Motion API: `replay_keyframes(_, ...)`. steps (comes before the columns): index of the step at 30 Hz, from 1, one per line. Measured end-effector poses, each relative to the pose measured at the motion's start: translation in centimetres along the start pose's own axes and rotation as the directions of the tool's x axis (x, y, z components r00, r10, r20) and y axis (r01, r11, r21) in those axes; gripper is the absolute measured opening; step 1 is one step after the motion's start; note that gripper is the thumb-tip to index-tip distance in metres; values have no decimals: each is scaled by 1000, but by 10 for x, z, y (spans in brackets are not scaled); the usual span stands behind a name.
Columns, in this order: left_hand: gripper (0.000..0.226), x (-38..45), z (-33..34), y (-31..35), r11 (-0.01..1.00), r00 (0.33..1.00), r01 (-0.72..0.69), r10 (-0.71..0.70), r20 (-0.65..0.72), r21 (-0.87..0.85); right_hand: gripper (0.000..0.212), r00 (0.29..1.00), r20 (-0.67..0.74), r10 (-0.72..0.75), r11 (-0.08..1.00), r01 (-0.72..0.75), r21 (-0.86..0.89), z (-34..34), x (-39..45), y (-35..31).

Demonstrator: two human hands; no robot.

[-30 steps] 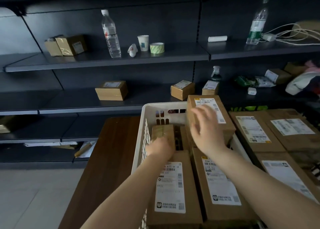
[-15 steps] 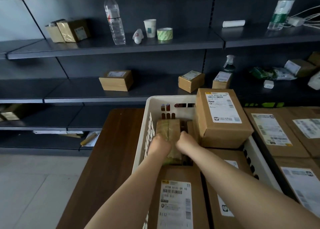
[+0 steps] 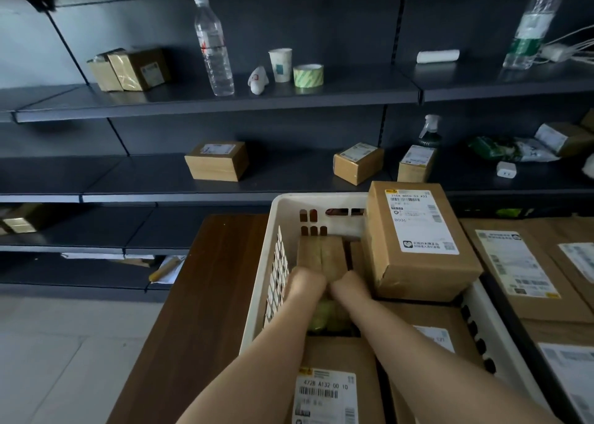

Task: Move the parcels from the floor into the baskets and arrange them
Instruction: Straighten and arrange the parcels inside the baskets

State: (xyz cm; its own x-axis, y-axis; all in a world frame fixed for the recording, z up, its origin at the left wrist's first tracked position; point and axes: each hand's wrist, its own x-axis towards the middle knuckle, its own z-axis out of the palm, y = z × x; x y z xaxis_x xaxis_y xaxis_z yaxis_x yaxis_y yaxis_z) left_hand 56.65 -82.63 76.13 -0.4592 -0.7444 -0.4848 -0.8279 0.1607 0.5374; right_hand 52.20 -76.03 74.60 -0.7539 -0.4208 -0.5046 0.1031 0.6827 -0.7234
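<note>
White plastic makes up the basket (image 3: 321, 203), which sits on a brown wooden table (image 3: 205, 295). Both arms reach down into it. The left hand (image 3: 303, 284) and the right hand (image 3: 348, 287) are side by side at the near end of a small tan parcel (image 3: 321, 253) that lies low in the basket by its left wall. The fingers point down and are hidden, so I cannot tell if they grip the parcel or only touch it. 1 bigger parcel with a white label (image 3: 418, 240) rests high in the basket, just right of the small one. 1 more labelled parcel (image 3: 328, 391) lies at the near end under the arms, and another parcel (image 3: 430, 324) lies under the right arm. More flat parcels with labels (image 3: 517, 263) lie to the right of the basket. Behind stand dark shelves (image 3: 225, 102). On the top shelf I count 2 clear bottles (image 3: 213, 44), 1 paper cup (image 3: 280, 64), 1 roll of green tape (image 3: 308, 75) and a pair of boxes (image 3: 131, 70) at the left. On the shelf below I count 3 small boxes (image 3: 217, 160) in a row and 1 spray bottle (image 3: 430, 131).
</note>
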Motion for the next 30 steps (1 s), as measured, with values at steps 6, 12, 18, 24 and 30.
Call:
replay_keyframes(6, 46, -32, -27, 25, 994, 988, -104, 101, -120, -23, 22, 990, -113, -84, 992, 93, 83, -13, -29, -13)
replay_keyframes(12, 35, -88, -80, 35, 958, 941, -279, 258, -220, -69, 19, 948, -159, -275, 918, 308, 251, -48, -94, -49)
replay_keyframes(18, 27, -163, -99, -6, 841, 919, -391, 334, -210, -375, 23, 825, -195, -530, 847, 525, -80, -80, -173, -49)
replay_keyframes(24, 27, -205, -67, -67, 694, 903, -419, 389, -186, -586, 47, 892, -167, -419, 905, 395, -161, -73, -212, 13)
replay_keyframes(30, 35, -207, -53, -84, 646, 855, -504, 467, -225, -574, 120, 896, -204, -394, 709, 155, -688, -59, -215, -3)
